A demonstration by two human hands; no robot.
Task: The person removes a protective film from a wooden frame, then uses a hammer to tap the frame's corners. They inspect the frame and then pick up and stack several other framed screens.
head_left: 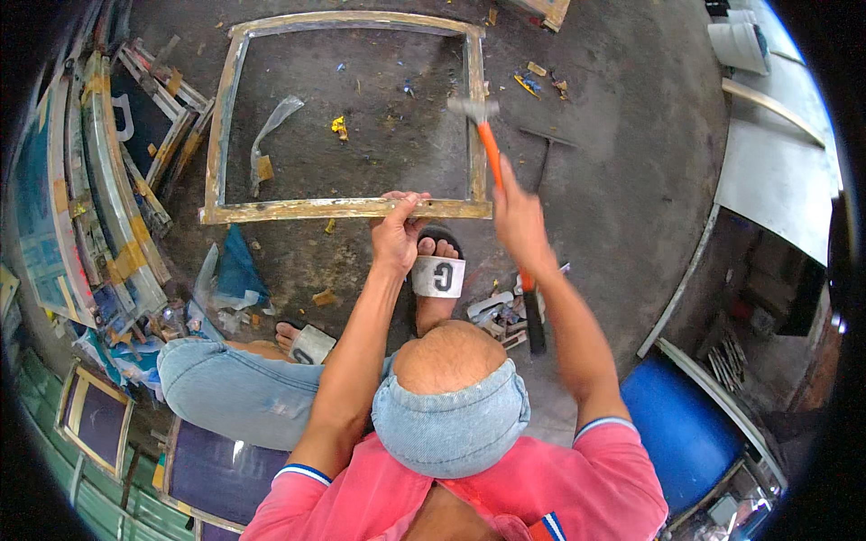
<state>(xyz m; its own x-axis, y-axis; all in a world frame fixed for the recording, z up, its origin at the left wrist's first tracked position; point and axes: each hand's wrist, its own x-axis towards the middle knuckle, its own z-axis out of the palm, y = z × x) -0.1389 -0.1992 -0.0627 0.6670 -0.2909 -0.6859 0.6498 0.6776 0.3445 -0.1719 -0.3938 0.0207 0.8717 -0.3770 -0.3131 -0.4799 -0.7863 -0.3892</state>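
A worn wooden frame (307, 211), with no panel in it, stretches across the floor ahead of me. My left hand (395, 236) grips its near rail, thumb on top and fingers curled round the wood. In my right hand (521, 221) is a hammer (491, 151) with an orange handle, the fingers wrapped round it. The hammer's head overlaps the frame's right rail in this view; whether it touches the wood I cannot tell. Just behind the near rail is my sandalled foot (437, 270). A clear plastic strip (267, 133) and a yellow scrap (339, 127) lie inside the frame's outline.
Several taped frames (113, 194) lean in a stack at the left. A dark T-shaped tool (547, 141) lies right of the frame. Scraps (501, 316) and a black handle (535, 320) are by my right forearm. A blue drum (681, 428) and metal table (767, 171) stand right.
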